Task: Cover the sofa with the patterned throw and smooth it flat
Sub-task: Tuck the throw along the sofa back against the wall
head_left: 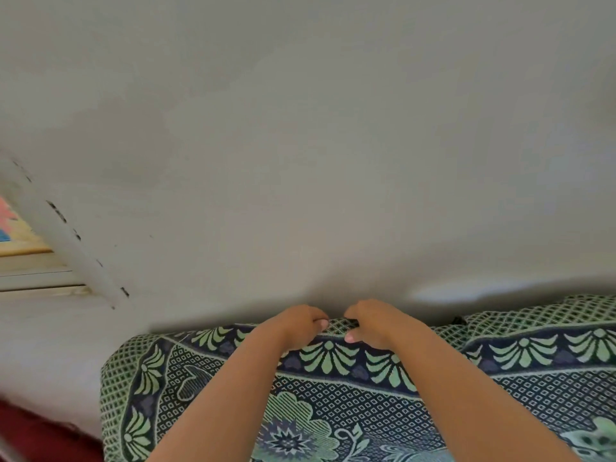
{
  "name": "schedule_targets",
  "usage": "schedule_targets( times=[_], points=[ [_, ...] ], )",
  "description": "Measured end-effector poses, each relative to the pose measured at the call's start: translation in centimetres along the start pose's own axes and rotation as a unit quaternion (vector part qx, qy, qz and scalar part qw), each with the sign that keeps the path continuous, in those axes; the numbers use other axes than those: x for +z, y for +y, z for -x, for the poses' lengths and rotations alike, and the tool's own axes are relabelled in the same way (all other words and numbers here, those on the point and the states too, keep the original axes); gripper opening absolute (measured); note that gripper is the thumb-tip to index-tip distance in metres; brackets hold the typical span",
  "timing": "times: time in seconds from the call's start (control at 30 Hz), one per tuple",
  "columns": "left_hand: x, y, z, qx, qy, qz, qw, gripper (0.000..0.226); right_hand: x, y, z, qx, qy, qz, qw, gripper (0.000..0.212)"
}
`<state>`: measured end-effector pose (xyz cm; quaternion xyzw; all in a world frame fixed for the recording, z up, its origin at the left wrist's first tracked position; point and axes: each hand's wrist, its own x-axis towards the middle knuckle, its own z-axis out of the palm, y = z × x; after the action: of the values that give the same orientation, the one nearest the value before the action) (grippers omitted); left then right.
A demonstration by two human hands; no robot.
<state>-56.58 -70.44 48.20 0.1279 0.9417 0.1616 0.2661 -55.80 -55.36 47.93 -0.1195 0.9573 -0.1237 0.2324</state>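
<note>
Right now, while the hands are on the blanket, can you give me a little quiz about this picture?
1. True or false: only the left hand holds the patterned throw.
2. Where do the hands grip the throw? A) its far edge, by the wall B) a corner near the floor C) the big flower in the middle
3. What colour are the fan shapes along the throw's border?
Key: 1 false, the right hand grips it too. 2 A. 3 light green.
</note>
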Motion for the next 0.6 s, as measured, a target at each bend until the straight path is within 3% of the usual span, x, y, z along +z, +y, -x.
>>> schedule_targets(
  times=[0.2, 0.3, 0.43, 0.6],
  points=[
    [1.8, -0.1, -0.8, -0.066, 0.127, 0.052, 0.988, 0.028, 0.1, 0.1, 0.1, -0.006, -0.025, -0.009, 1.0, 0.049],
    [2.1, 0.2, -0.9, -0.102, 0.175, 0.043, 0.978, 0.028, 0.4, -0.6, 0.3, -0.01, -0.001, -0.002, 1.0, 0.049],
    [2.1, -0.2, -0.9, -0.151, 0.209, -0.006, 0.966, 0.028, 0.7, -1.1, 1.0, -0.014, 0.084, -0.012, 0.996, 0.051],
    [2.2, 0.0, -0.3, -0.135, 0.235, -0.104, 0.957, 0.023, 1.8, -1.1, 0.9, -0.005, 0.104, 0.016, 0.994, 0.04]
  ],
)
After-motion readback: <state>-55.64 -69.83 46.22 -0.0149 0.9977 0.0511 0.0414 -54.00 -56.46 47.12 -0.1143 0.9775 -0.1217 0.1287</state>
